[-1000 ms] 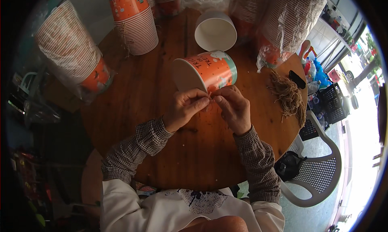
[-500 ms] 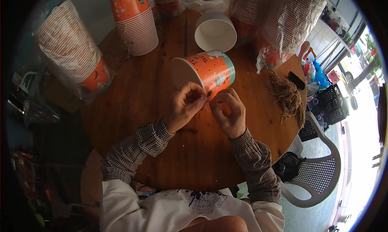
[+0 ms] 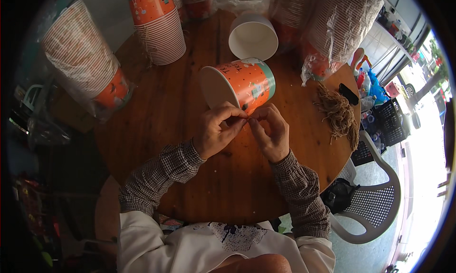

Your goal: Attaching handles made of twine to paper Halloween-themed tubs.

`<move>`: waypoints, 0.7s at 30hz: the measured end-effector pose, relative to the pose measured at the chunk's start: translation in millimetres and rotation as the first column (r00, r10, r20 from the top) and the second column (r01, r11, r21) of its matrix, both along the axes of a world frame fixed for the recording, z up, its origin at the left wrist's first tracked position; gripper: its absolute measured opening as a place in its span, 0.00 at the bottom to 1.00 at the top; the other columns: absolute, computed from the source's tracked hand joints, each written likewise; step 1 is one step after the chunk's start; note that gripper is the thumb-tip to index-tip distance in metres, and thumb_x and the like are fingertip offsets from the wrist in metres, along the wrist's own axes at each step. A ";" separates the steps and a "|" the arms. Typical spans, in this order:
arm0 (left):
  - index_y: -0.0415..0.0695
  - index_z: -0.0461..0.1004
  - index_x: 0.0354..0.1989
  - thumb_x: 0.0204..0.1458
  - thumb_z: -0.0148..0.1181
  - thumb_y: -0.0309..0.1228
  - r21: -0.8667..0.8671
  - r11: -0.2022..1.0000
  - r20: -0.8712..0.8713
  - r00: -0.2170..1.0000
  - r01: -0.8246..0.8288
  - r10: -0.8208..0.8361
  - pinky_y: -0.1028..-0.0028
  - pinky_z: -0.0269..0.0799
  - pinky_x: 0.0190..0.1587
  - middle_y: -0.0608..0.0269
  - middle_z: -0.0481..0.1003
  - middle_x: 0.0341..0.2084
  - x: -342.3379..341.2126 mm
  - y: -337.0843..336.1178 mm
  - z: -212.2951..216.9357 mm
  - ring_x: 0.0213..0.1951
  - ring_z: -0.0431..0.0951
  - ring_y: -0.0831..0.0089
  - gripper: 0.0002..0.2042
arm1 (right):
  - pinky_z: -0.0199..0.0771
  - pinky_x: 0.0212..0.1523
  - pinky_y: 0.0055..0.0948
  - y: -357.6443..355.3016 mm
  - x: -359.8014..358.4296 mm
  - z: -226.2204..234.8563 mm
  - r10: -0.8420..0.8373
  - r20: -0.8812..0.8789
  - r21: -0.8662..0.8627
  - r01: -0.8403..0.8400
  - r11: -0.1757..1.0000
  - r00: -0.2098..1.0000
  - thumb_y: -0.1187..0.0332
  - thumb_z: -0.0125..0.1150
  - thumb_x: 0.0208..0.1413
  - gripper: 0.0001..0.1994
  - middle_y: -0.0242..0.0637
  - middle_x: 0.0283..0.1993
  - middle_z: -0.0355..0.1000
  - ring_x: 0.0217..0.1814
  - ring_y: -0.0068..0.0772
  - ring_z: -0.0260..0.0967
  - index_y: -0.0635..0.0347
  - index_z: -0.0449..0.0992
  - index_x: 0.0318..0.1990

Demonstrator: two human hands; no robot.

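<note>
An orange and green paper bucket [image 3: 247, 85] lies on its side on the round wooden table, its white-rimmed mouth turned to the left. Just in front of it my left hand [image 3: 216, 129] and my right hand [image 3: 270, 133] meet, fingertip to fingertip. Both are closed in a pinch between thumb and forefinger, close to the bucket's lower side. What they pinch is tiny and mostly covered by the fingers, so I cannot make it out. A tangled bundle of brown twine [image 3: 338, 114] rests at the table's right side.
Behind the bucket, a white-lined paper bucket [image 3: 253, 39] shows its opening. Nested bucket stacks stand at the left [image 3: 80, 49], back [image 3: 161, 38] and right [image 3: 344, 23], some in clear plastic. A dark object [image 3: 348, 94] lies by the twine. A grey plastic chair [image 3: 375, 204] stands at right.
My fingertips have drawn together and now cover the small dark bit and thin strand that showed between them. The lying bucket has shifted very slightly left.
</note>
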State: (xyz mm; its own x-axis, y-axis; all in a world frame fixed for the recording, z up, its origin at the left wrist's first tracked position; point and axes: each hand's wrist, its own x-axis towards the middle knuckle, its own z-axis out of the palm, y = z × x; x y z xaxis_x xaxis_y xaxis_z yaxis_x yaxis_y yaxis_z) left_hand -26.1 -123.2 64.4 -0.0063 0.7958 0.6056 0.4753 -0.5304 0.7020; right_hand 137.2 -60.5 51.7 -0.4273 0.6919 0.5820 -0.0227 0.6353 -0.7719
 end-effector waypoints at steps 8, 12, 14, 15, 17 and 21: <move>0.36 0.74 0.38 0.57 0.56 0.24 -0.388 0.888 0.416 0.907 0.249 -0.072 0.79 0.72 0.40 0.66 0.75 0.32 -8.9 -0.2 0.4 0.34 0.75 0.82 0.05 | 0.74 0.37 0.31 -3.1 -1.0 4.6 -0.073 0.055 0.127 0.066 0.990 0.996 0.80 0.61 0.45 0.07 0.40 0.36 0.70 0.37 0.37 0.73 0.64 0.72 0.33; 0.36 0.74 0.39 0.58 0.55 0.24 -0.409 0.857 0.501 0.862 0.313 -0.076 0.79 0.73 0.42 0.66 0.74 0.33 -9.5 0.2 0.4 0.34 0.75 0.81 0.05 | 0.74 0.37 0.32 -3.1 -1.0 4.4 -0.088 0.049 0.175 0.078 0.982 0.995 0.80 0.61 0.45 0.07 0.40 0.36 0.70 0.37 0.39 0.72 0.63 0.73 0.34; 0.36 0.74 0.39 0.57 0.55 0.23 -0.401 0.877 0.438 0.896 0.266 -0.071 0.79 0.74 0.41 0.65 0.74 0.33 -8.8 0.9 0.0 0.34 0.76 0.80 0.05 | 0.73 0.37 0.33 -4.9 -0.7 4.2 -0.112 0.030 0.203 0.104 0.974 0.993 0.80 0.62 0.44 0.08 0.41 0.36 0.69 0.38 0.41 0.72 0.62 0.73 0.34; 0.35 0.74 0.39 0.57 0.56 0.23 -0.319 0.935 0.272 0.960 0.157 -0.069 0.79 0.74 0.40 0.65 0.74 0.32 -8.5 1.4 -0.8 0.35 0.76 0.80 0.05 | 0.73 0.37 0.33 -4.7 -0.8 3.8 -0.113 0.030 0.203 0.105 0.974 0.993 0.80 0.62 0.44 0.08 0.41 0.36 0.69 0.38 0.41 0.72 0.62 0.73 0.34; 0.35 0.74 0.39 0.57 0.56 0.22 -0.214 0.975 0.099 0.994 0.061 -0.041 0.79 0.74 0.39 0.65 0.73 0.32 -7.4 2.6 -2.4 0.35 0.76 0.80 0.05 | 0.73 0.37 0.34 -4.7 -1.3 2.9 -0.104 0.037 0.235 0.092 0.968 0.994 0.80 0.62 0.44 0.08 0.41 0.36 0.69 0.38 0.42 0.71 0.62 0.73 0.34; 0.37 0.74 0.39 0.53 0.61 0.22 0.018 1.000 0.065 0.998 -0.025 0.023 0.80 0.70 0.29 0.68 0.73 0.28 -3.5 4.8 -8.1 0.29 0.73 0.82 0.06 | 0.73 0.38 0.34 -5.8 -5.2 0.0 -0.090 0.019 0.209 0.084 0.974 0.996 0.80 0.62 0.43 0.09 0.41 0.36 0.69 0.38 0.42 0.70 0.62 0.73 0.34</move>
